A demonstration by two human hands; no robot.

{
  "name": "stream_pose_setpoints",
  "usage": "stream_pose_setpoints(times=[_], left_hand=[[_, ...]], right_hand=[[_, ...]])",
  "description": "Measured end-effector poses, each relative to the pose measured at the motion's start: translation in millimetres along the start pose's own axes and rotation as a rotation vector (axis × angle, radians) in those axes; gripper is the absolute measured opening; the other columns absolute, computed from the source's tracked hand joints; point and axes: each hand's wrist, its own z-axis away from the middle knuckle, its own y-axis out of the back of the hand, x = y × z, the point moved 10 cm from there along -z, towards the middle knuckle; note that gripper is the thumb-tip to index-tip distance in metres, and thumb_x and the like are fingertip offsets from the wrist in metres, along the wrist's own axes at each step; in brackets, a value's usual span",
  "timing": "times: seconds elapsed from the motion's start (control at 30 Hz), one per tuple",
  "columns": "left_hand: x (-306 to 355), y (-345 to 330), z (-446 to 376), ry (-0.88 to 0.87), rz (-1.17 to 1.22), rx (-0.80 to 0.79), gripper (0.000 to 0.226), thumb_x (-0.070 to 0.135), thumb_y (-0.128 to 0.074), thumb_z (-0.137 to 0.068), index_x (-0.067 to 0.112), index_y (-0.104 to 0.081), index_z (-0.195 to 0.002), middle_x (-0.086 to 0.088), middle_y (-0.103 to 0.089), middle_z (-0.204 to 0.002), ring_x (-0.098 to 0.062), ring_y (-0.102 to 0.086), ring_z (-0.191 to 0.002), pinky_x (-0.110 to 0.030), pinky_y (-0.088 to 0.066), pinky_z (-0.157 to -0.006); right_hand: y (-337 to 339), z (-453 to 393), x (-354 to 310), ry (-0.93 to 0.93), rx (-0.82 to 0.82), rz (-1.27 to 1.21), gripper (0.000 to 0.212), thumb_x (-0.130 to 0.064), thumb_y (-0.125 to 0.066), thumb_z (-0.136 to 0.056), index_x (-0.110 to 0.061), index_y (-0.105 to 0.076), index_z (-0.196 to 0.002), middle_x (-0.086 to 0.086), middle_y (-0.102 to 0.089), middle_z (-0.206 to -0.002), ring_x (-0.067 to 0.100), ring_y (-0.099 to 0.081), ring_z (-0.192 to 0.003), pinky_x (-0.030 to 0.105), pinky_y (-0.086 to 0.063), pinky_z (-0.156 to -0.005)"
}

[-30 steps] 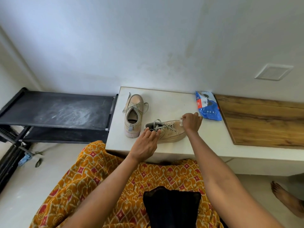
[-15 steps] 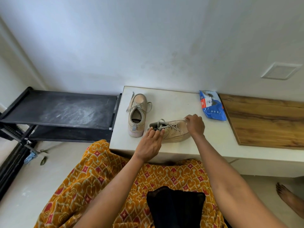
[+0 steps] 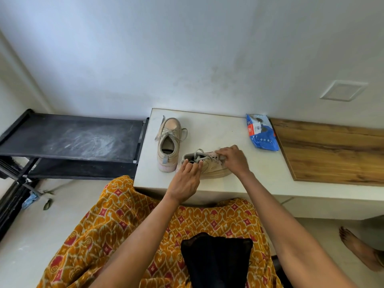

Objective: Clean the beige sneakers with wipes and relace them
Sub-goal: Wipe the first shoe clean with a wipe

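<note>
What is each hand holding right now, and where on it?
The left hand grips the near sneaker at its heel collar. The right hand presses on the laces near the toe, fingers curled round something pale; what it is cannot be told.

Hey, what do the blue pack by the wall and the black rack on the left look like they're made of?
The blue pack looks like thin plastic film: glossy, crinkled, printed label. The black rack seems to be painted metal or plastic, which one I cannot tell: thin dark frame, flat matte shelf smeared with whitish dust.
</note>
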Motion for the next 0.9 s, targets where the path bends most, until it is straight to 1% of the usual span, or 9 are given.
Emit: stream_pose_setpoints(times=[0.1,0.23,0.3,0.37,0.43,0.53,0.67,0.8,0.9], left_hand=[[0.6,1.5,-0.6,-0.008,0.002,0.008,0.052,0.018,-0.025,-0.091,-0.003,-0.044,-0.135,-0.011,-0.054,-0.098,-0.028,-0.046,-0.089,-0.046,-0.04,-0.102],[1.4,2.5,-0.2,0.001,-0.005,0.026,0.051,0.017,-0.028,-0.09,-0.003,-0.047,-0.133,-0.012,-0.054,-0.098,-0.028,-0.044,-0.089,-0.046,-0.041,-0.101],[0.6,2.0,0.6,0.0,-0.014,0.019,0.051,0.017,-0.027,-0.091,-0.003,-0.046,-0.133,-0.012,-0.054,-0.099,-0.028,-0.045,-0.089,-0.046,-0.041,-0.101],[0.2,2.9,0.4,-0.004,-0.026,0.016,0.052,0.018,-0.026,-0.091,-0.003,-0.045,-0.134,-0.012,-0.054,-0.1,-0.028,-0.047,-0.09,-0.046,-0.042,-0.1],[0.3,2.3,0.6,0.0,-0.032,0.019,0.051,0.017,-0.026,-0.092,-0.004,-0.044,-0.135,-0.013,-0.055,-0.101,-0.028,-0.048,-0.089,-0.046,-0.042,-0.1],[1.4,2.0,0.5,-0.002,-0.041,0.045,0.049,0.014,-0.034,-0.09,-0.003,-0.043,-0.135,-0.013,-0.055,-0.103,-0.028,-0.049,-0.09,-0.045,-0.044,-0.097],[2.0,12.9,-4.1,-0.002,-0.047,0.073,0.05,0.006,-0.05,-0.078,-0.002,-0.053,-0.127,-0.013,-0.058,-0.1,-0.026,-0.049,-0.086,-0.038,-0.05,-0.085],[-1.2,17.9,-7.0,0.031,-0.004,0.096,0.046,0.005,-0.058,-0.077,-0.001,-0.053,-0.123,-0.011,-0.056,-0.096,-0.024,-0.05,-0.082,-0.035,-0.05,-0.078],[-1.1,21.2,-7.2,0.058,0.03,0.106,0.042,0.007,-0.058,-0.077,0.0,-0.056,-0.119,-0.01,-0.057,-0.095,-0.023,-0.05,-0.08,-0.034,-0.049,-0.074]], right_hand=[[4.8,4.3,16.9,-0.113,0.059,0.104,0.032,-0.026,-0.051,-0.093,-0.026,-0.062,-0.124,-0.003,-0.061,-0.129,0.024,-0.047,-0.118,0.036,-0.036,-0.093],[-17.5,8.2,-6.0,-0.082,-0.056,-0.013,0.041,-0.032,-0.033,-0.1,-0.02,-0.047,-0.138,-0.006,-0.038,-0.149,0.021,-0.026,-0.141,0.042,-0.015,-0.115],[-22.8,15.1,5.4,-0.115,-0.102,-0.007,0.049,-0.043,-0.025,-0.101,-0.022,-0.037,-0.144,-0.009,-0.027,-0.154,0.02,-0.013,-0.146,0.046,-0.005,-0.117],[-17.2,16.2,30.8,-0.217,-0.116,0.01,0.053,-0.045,-0.017,-0.101,-0.022,-0.03,-0.147,-0.008,-0.024,-0.156,0.021,-0.008,-0.147,0.048,-0.003,-0.117],[-12.0,15.4,54.7,-0.341,-0.127,-0.055,0.05,-0.036,-0.018,-0.102,-0.02,-0.03,-0.147,-0.003,-0.027,-0.155,0.024,-0.012,-0.146,0.047,-0.009,-0.117],[-14.6,22.6,75.6,-0.447,-0.111,-0.319,0.047,-0.027,-0.025,-0.1,-0.017,-0.036,-0.145,0.004,-0.036,-0.151,0.027,-0.026,-0.14,0.042,-0.022,-0.113],[-20.5,49.5,82.3,-0.54,0.104,-0.691,0.04,-0.016,-0.038,-0.101,-0.007,-0.045,-0.139,0.009,-0.046,-0.144,0.023,-0.04,-0.135,0.033,-0.029,-0.112],[-23.9,78.5,69.0,-0.693,0.375,-0.782,0.035,-0.007,-0.046,-0.097,-0.004,-0.052,-0.132,0.011,-0.054,-0.135,0.025,-0.05,-0.127,0.03,-0.037,-0.105],[-31.1,83.7,39.5,-0.719,0.433,-0.826,0.031,-0.008,-0.053,-0.095,-0.003,-0.058,-0.125,0.01,-0.062,-0.126,0.023,-0.057,-0.118,0.019,-0.04,-0.093]])
